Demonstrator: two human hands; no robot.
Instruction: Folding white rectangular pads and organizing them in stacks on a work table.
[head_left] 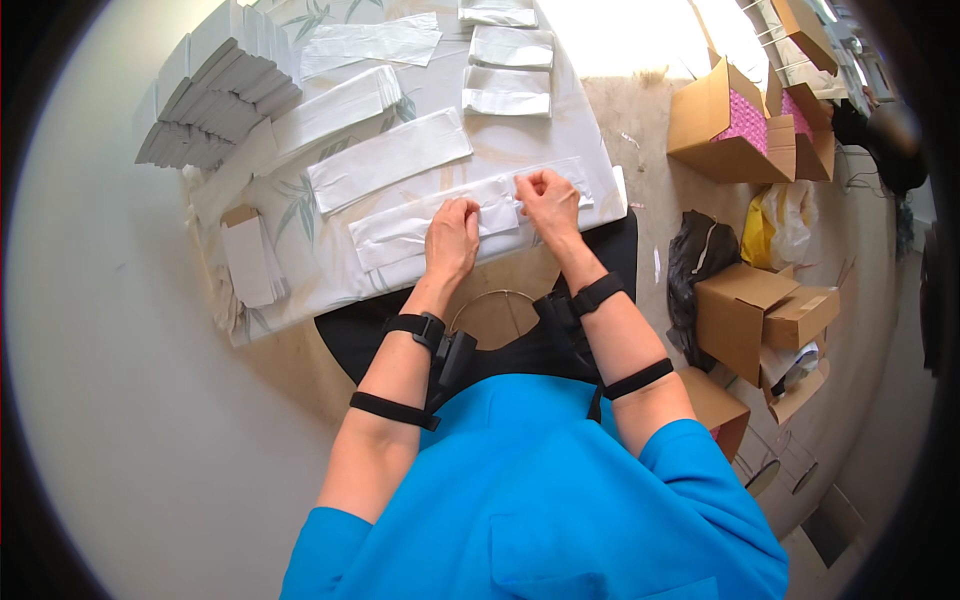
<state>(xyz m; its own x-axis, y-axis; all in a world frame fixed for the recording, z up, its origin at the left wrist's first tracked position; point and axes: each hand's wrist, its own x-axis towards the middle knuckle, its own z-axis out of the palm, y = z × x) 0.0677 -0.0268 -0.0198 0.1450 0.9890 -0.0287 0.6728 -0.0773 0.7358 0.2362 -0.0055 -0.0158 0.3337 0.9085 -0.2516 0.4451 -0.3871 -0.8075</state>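
Note:
A long, flat white strip (395, 232), paper-like and creased, lies along the table's near edge. My left hand (453, 238) is closed with curled fingers on its middle. Just to the right, my right hand (550, 205) has its fingers drawn into a pinch over the strip's right part; what lies between the fingertips is too small to make out. A seam or fold shows between the two hands. Beyond the strip, another white strip (390, 160) is spread flat, and a third (335, 108) lies farther off at a slant.
Tall stacks of white folded pieces (215, 85) stand at the far left. Three short white bundles (507, 92) line the far right of the table. A small stack of white cards (253, 260) sits at the left edge. Cardboard boxes (740, 310) are on the floor at right.

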